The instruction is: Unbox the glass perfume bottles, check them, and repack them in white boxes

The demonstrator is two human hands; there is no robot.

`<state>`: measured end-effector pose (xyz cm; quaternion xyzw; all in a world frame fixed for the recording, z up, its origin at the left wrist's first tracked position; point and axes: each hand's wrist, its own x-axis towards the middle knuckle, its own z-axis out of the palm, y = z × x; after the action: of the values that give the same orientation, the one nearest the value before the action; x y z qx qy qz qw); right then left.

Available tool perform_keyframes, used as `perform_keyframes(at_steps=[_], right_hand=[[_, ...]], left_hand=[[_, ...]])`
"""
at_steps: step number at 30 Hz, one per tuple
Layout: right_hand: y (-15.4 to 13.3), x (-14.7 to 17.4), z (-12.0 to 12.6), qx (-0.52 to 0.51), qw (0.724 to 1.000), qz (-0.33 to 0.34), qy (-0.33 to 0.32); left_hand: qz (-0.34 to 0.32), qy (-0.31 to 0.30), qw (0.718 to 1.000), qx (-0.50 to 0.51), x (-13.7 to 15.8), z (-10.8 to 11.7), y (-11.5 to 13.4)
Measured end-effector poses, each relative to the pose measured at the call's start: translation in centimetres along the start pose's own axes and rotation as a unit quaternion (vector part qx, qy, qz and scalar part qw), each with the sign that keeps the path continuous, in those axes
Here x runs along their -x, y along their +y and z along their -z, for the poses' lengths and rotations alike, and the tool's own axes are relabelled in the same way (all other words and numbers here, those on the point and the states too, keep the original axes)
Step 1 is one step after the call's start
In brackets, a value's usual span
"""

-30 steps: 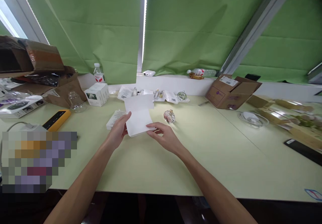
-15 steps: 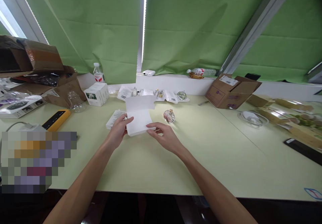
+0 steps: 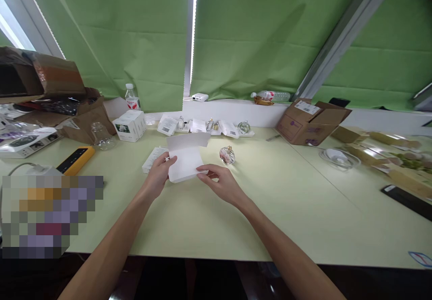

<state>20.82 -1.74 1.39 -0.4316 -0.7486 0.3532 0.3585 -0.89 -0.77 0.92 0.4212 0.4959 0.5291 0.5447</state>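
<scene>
Between my hands is a white paper box (image 3: 186, 164), held above the table with a flap standing up at its far side. My left hand (image 3: 159, 174) grips its left edge, thumb on top. At the near right corner, my right hand (image 3: 221, 183) pinches the box between thumb and fingers. Just right of it, a clear glass perfume bottle (image 3: 227, 155) with a gold-coloured top rests on the table. A white printed carton (image 3: 153, 158) lies behind my left hand, partly covered by it.
Several opened packs with small bottles line the back, among them a round glass bottle (image 3: 243, 127). White boxes (image 3: 130, 126) and an open cardboard box (image 3: 308, 122) stand left and right of them. A yellow power strip (image 3: 76, 160) lies at left, a coiled white cable (image 3: 339, 158) at right.
The white box's far flap has tipped backward and looks shorter, uncovering more of the packs behind it. Both hands keep nearly the same place on the box.
</scene>
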Motion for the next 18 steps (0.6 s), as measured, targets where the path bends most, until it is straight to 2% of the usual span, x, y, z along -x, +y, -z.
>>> perform_keyframes(at_steps=[7,18], right_hand=[[-0.22,0.10,0.09,0.003,1.000,-0.003,-0.001],[-0.17,0.07,0.02,0.014,1.000,-0.001,-0.003]], left_hand=[[-0.020,0.000,1.000,-0.005,0.02,-0.03,-0.10],[0.003,-0.016,1.000,-0.004,0.25,-0.28,0.25]])
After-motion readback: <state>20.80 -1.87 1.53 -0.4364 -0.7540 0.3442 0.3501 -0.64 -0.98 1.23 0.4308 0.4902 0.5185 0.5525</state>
